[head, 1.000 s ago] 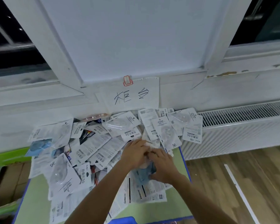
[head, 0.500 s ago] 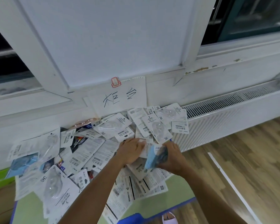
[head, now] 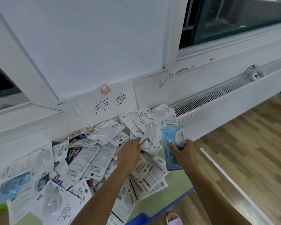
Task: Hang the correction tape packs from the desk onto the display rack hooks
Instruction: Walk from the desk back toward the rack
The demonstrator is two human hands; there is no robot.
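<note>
A heap of white correction tape packs (head: 81, 161) covers the green desk (head: 173, 187). My right hand (head: 183, 153) grips a light blue correction tape pack (head: 172, 140) and holds it upright above the desk's right edge, its printed face toward me. My left hand (head: 130, 153) rests on the heap, its fingertips pinching the edge of a white pack (head: 144, 129) near the back. No display rack or hooks are in view.
A handwritten paper sign (head: 109, 103) hangs clipped to the window frame behind the desk. A white radiator (head: 217, 109) runs along the wall to the right, over wooden floor (head: 250, 151). A slippered foot (head: 173, 218) shows at the bottom. Blue desk edging (head: 169, 207) borders the front.
My right hand has lifted the blue pack out of the heap and carried it right, turning its face up toward me. The view has swung right. My left hand stays on the heap.
</note>
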